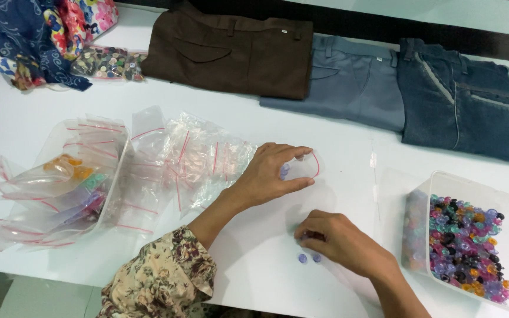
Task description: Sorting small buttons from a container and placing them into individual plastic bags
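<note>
A small clear zip bag (303,168) with a red seal strip sits pinched in our left hand (269,174), just above the white table (42,112) and to the left of the clear tub (472,188) of mixed coloured buttons; thumb and fingers (287,154) hold it by its open mouth, with a pale blue button (284,171) showing against the palm. We judge the bag feather-light, limp and a little slippery, best held at the stiffer seal strip, as the hand does here. Its mouth appears to open rightward, toward the tub, with its long axis roughly level with the table, though the thin film makes the outline hard to read. Our right hand (343,241), nearer us and also left of the tub, is curled with fingertips closed on something small and dark on the table, too hidden to name; two lilac buttons (308,258) lie just beside it. These look hard, light and quick to roll, best nipped at the rim. Further left of the tub lies a heap of empty zip bags (189,156); beyond it, three folded trousers (349,76)
</note>
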